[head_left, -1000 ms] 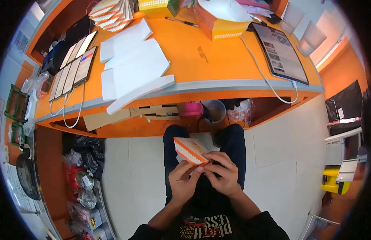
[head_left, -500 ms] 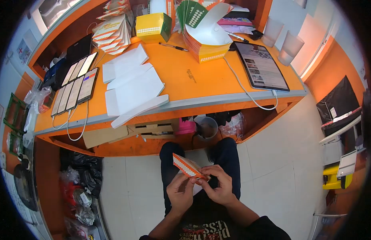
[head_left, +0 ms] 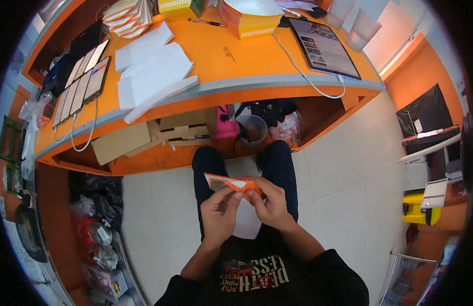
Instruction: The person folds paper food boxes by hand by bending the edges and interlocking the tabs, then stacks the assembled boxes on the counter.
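Over my lap, both hands hold an orange-and-white patterned cardboard food box [head_left: 235, 183], partly folded, with an edge pointing up to the left. My left hand [head_left: 219, 211] grips its lower left side, thumb pressed against the near edge. On the right side, my right hand [head_left: 270, 204] pinches a folded orange part between thumb and fingers. A white panel [head_left: 247, 223] hangs below, between the wrists; it seems to belong to the same box. Fingers behind the cardboard are partly hidden.
Ahead stands an orange desk [head_left: 216, 56] bearing flat white box blanks [head_left: 152, 71], a stack of yellow boxes [head_left: 246, 23], several phones [head_left: 82, 84] and a tablet [head_left: 323, 48]. Charging cables [head_left: 310, 89] loop over its front edge. A grey bin [head_left: 253, 130] sits underneath.
My view has tipped down, so the desk sits higher in it. The box has turned in my hands to lie flatter, and the white panel now shows below it.
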`<state>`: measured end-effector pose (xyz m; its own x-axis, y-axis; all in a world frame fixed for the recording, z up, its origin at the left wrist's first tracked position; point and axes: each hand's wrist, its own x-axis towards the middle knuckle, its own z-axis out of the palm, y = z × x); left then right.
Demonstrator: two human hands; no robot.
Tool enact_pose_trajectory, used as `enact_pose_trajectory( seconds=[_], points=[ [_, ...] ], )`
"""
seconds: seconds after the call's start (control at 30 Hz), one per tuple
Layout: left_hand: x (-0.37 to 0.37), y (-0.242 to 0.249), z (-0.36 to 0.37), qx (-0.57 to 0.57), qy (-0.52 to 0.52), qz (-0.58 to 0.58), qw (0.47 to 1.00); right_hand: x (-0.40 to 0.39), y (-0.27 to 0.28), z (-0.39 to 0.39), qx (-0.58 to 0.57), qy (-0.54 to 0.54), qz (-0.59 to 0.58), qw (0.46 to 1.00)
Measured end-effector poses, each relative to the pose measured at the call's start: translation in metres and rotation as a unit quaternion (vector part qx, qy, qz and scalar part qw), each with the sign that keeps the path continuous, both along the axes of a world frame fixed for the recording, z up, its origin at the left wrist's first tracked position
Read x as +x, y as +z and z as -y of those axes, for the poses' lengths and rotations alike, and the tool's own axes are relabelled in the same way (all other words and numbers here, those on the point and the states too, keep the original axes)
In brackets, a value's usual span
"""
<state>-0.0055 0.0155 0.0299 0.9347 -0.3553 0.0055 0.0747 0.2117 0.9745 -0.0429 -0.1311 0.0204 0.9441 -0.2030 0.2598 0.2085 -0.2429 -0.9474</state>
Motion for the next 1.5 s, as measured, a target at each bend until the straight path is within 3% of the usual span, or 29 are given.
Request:
enact_pose_trajectory(
  seconds=[0.03, 0.13, 0.17, 0.27, 0.33, 0.4, 0.43, 0.57, 0.7, 0.77, 0.87, 0.93, 0.97, 1.03, 1.1, 1.17, 1.33, 1.4, 1.5],
  points=[
    [-0.003, 0.005, 0.001, 0.007, -0.002, 0.005, 1.0, 0.0, -0.008, 0.004, 0.012, -0.023, 0.005, 1.0],
    [-0.012, 0.057, -0.022, 0.19, -0.059, 0.131, 0.971, 0.0, -0.022, 0.009, 0.082, -0.101, 0.033, 0.991],
    [-0.014, 0.038, -0.031, 0.152, 0.01, 0.244, 0.958, 0.0, -0.021, 0.012, 0.11, -0.105, 0.041, 0.987],
    [0.018, 0.054, -0.021, 0.148, 0.154, 0.355, 0.91, 0.001, -0.01, 0.017, 0.162, -0.097, 0.068, 0.98],
    [0.029, 0.041, -0.009, 0.042, 0.08, 0.249, 0.964, 0.004, -0.006, 0.012, 0.178, -0.083, 0.078, 0.977],
    [0.04, 0.026, -0.014, 0.093, -0.007, 0.24, 0.966, 0.006, -0.006, 0.005, 0.115, -0.06, 0.065, 0.989],
    [0.037, 0.025, -0.003, 0.068, 0.048, 0.213, 0.973, 0.006, -0.001, 0.005, 0.048, -0.065, 0.06, 0.995],
    [0.036, 0.025, 0.006, 0.127, 0.109, 0.276, 0.946, 0.013, 0.008, 0.017, -0.139, -0.066, 0.048, 0.987],
    [0.038, 0.027, 0.014, 0.104, 0.155, 0.331, 0.925, 0.022, 0.023, 0.029, -0.232, -0.072, 0.158, 0.957],
    [0.04, 0.033, 0.015, 0.099, 0.163, 0.335, 0.923, 0.027, 0.034, 0.035, -0.212, -0.064, 0.154, 0.963],
    [0.051, 0.062, 0.028, 0.091, 0.258, 0.415, 0.868, 0.031, 0.068, 0.042, -0.113, -0.021, 0.102, 0.988],
    [0.062, 0.09, 0.044, 0.056, 0.235, 0.434, 0.868, 0.039, 0.087, 0.054, -0.078, -0.01, 0.116, 0.99],
    [0.071, 0.104, 0.054, 0.037, 0.225, 0.443, 0.867, 0.044, 0.089, 0.07, -0.138, -0.024, 0.148, 0.979],
    [0.102, 0.13, 0.071, -0.066, 0.116, 0.357, 0.925, 0.064, 0.12, 0.096, -0.151, -0.101, 0.178, 0.967],
    [0.143, 0.176, 0.1, -0.154, 0.081, 0.303, 0.937, 0.095, 0.147, 0.129, -0.128, -0.182, 0.206, 0.953],
    [0.212, 0.198, 0.125, -0.076, 0.092, 0.393, 0.912, 0.132, 0.177, 0.158, -0.064, -0.229, 0.236, 0.942],
    [0.355, 0.201, 0.161, 0.125, 0.075, 0.283, 0.948, 0.243, 0.23, 0.224, -0.006, -0.165, 0.326, 0.931],
    [0.397, 0.187, 0.167, 0.132, 0.048, 0.259, 0.956, 0.284, 0.24, 0.23, -0.008, -0.159, 0.346, 0.925],
    [0.411, 0.182, 0.174, 0.025, -0.012, 0.211, 0.977, 0.333, 0.242, 0.236, -0.001, -0.144, 0.353, 0.924]
  ],
)
